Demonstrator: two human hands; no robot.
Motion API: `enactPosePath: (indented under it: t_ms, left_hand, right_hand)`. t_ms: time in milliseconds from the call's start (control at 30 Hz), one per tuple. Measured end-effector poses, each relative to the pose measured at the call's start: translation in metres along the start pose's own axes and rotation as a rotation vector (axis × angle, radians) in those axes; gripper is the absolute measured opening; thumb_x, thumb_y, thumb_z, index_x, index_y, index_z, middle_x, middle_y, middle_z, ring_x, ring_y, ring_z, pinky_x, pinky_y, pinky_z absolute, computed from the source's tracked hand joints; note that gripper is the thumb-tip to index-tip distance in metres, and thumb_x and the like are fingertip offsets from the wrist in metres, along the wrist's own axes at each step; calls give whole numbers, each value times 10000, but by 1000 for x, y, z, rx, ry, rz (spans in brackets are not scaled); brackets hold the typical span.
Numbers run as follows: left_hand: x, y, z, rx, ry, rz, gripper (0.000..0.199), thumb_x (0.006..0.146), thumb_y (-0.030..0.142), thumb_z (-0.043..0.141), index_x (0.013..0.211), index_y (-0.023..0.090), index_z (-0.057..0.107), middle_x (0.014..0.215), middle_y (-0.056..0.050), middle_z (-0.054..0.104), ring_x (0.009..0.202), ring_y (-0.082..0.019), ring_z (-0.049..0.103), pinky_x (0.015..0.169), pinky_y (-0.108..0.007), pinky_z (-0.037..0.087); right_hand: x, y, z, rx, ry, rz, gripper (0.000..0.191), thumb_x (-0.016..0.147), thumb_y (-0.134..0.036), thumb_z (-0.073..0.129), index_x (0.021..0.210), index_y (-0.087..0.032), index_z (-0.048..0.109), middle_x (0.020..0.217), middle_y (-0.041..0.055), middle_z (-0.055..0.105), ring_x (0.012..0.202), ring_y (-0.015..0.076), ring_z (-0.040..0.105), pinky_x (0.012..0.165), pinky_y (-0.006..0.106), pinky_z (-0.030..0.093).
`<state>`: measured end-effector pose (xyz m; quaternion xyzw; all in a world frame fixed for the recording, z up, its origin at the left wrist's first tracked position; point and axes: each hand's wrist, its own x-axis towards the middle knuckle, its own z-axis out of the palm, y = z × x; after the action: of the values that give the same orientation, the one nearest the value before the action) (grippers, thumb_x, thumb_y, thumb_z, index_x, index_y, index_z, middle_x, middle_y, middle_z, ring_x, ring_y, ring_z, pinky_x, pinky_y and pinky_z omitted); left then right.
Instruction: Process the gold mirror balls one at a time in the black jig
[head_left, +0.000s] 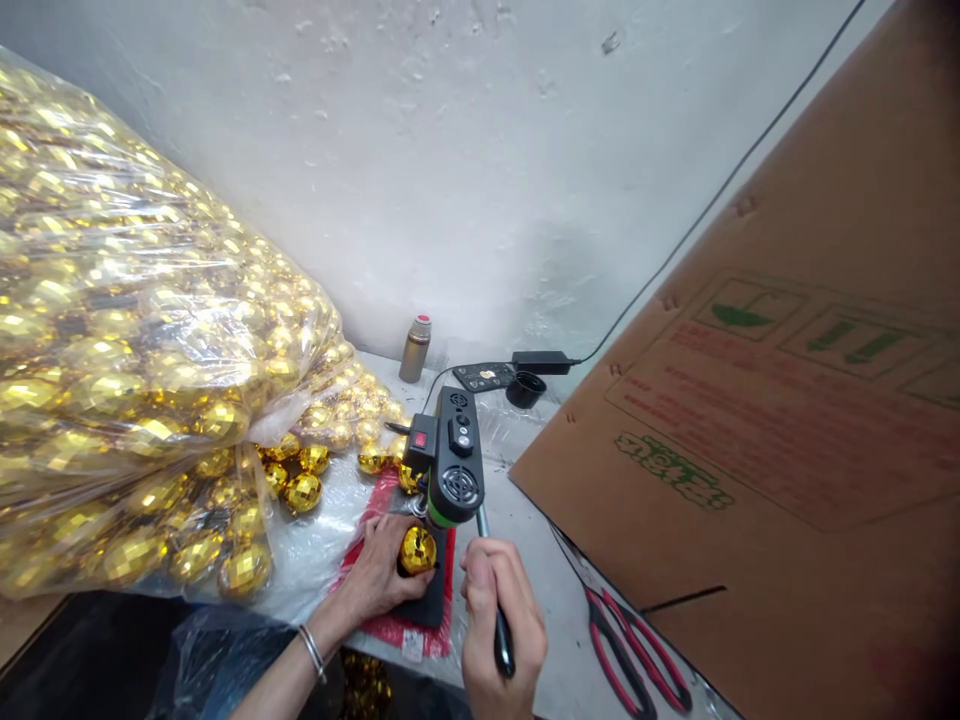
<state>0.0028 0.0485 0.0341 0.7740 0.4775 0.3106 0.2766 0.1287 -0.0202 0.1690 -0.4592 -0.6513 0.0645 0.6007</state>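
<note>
Left hand [381, 567] cupped the gold ball [418, 551]; right hand [516, 612] gripped the lever [504, 645]. Ball looked light, slick, probably dentable; best held gently around its middle.

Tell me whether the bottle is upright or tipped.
Upright: the bottle stands on its base, its red-marked top uppermost.

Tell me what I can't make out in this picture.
All in the head view:
Black benchtop machine: tool tip hidden behind its own head.
Gold mirror ball: underside covered by the left hand.
Cardboard box: red print too blurred to read.
Clear plastic bag: cut off by the left edge.
Black cup: contents too dark to tell.
</note>
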Motion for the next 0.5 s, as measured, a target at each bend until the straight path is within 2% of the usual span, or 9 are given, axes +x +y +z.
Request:
enactPosePath:
  t_ms: [100,233,500]
  left_hand:
    - [1,1,-1,-12,-11,-17,452,721,273,740,1138,197,585,1095,-89,674,1051,-311,599,962,-467,407]
    - [0,4,-2,-27,-18,-37,399,733,274,728,1100,203,590,1097,-89,664,1059,-311,584,958,-462,404]
    - [0,3,2,-44,12,-30,425,725,279,753,1113,212,595,1083,-77,670,1038,-301,591,964,-456,402]
  right_hand:
    - [-7,8,3,-12,4,-53,227,989,-64,390,858,-217,495,775,-20,503,669,89,520,618,180,446]
    - [-19,22,11,-15,83,-120,261,984,-72,387,787,-217,477,752,-18,501,641,95,515,584,199,434]
    - [-33,36,23,-13,204,-101,282,994,-115,395,749,-215,493,753,-9,527,674,121,523,645,262,427]
